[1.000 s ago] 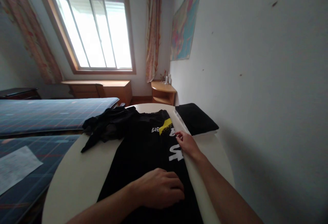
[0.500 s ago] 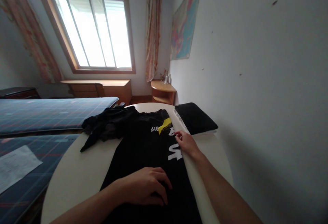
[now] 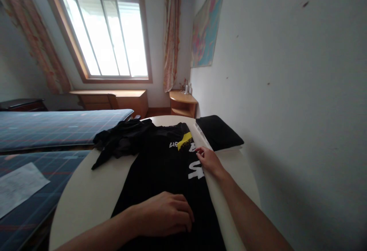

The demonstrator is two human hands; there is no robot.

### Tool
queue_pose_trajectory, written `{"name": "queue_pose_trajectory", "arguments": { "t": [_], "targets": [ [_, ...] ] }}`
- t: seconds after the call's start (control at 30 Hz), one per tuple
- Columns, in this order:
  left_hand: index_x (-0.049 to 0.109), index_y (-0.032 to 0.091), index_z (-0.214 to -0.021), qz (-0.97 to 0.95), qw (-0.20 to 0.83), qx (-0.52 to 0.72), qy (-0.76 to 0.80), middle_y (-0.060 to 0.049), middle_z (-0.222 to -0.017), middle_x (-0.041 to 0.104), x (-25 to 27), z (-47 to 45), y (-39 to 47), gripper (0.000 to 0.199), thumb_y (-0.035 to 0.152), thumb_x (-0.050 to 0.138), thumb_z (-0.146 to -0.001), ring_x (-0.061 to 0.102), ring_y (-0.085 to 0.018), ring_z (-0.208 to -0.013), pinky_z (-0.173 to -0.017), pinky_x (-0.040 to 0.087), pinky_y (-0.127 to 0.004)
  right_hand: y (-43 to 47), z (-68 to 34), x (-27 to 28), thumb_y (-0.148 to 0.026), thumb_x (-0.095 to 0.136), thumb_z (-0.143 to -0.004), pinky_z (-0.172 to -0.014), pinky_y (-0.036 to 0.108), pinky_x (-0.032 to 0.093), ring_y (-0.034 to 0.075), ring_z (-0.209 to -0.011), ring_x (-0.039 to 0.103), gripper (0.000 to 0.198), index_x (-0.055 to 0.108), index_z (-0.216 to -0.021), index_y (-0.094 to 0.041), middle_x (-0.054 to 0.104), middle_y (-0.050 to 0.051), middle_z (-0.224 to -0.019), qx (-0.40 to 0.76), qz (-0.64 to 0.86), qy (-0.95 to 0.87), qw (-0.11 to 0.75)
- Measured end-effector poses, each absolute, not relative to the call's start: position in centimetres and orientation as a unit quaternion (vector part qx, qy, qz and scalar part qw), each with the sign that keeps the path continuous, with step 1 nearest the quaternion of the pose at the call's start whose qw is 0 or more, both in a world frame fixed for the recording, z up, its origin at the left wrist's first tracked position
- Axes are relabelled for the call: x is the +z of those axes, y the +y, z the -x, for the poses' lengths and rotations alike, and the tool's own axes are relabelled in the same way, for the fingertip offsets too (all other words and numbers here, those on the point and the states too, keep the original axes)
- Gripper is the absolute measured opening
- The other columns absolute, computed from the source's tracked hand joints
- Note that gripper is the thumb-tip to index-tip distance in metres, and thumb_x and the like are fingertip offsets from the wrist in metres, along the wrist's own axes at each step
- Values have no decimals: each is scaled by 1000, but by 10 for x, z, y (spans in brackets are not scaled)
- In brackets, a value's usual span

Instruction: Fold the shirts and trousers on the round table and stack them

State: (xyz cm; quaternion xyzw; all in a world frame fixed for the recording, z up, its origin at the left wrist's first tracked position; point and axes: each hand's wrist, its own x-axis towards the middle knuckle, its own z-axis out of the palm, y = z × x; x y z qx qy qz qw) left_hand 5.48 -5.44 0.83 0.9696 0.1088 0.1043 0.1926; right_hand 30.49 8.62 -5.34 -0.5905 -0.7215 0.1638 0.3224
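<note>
A black T-shirt (image 3: pixel 163 167) with white lettering and a yellow patch lies lengthwise on a round white table (image 3: pixel 86 189). Its far left part is bunched into a heap (image 3: pixel 120 140) at the table's edge. My right hand (image 3: pixel 209 161) is at the shirt's right edge, beside the lettering, with thumb and fingertips closed on the cloth. Nearer to me, my left hand (image 3: pixel 169 214) rests low on the middle of the shirt, its fingers curled down and together on the fabric. The left fingertips are partly hidden.
A folded black garment (image 3: pixel 219 132) lies at the table's far right, close to the wall (image 3: pixel 298 128). To the left are beds with blue plaid mattresses (image 3: pixel 63 128) and a sheet of paper (image 3: pixel 20 188). Behind stand a wooden desk (image 3: pixel 129 100) and a corner shelf (image 3: pixel 183 98).
My left hand has shifted slightly toward me and to the right, and its fingers have drawn together. My right hand stays at the shirt's edge.
</note>
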Motion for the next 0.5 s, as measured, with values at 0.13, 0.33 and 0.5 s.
{"name": "queue_pose_trajectory", "arguments": {
  "t": [0.13,0.33,0.5],
  "targets": [
    [61,20,-102,-965,208,112,113,-3,-102,71,12,-61,-57,25,2,53,-86,64,-14,-101,-92,48,-23,85,-305,-52,-25,56,-84,-67,25,45,14,-69,63,21,69,-99,-21,70,1,-85,166,589,-722,323],
    [68,27,-105,-982,146,82,82,1,-105,67,17,-67,-58,25,14,66,-84,62,-15,-97,-86,46,-26,84,-305,-50,-25,56,-83,-68,25,46,14,-69,63,21,69,-99,-20,70,1,-85,180,585,-720,327],
    [66,26,-99,-984,103,121,82,3,-103,70,18,-81,-61,9,29,64,-91,62,-14,-94,-87,41,-29,84,-306,-49,-27,56,-83,-66,25,45,14,-67,62,21,69,-99,-21,70,1,-84,178,583,-723,327]
  ]
}}
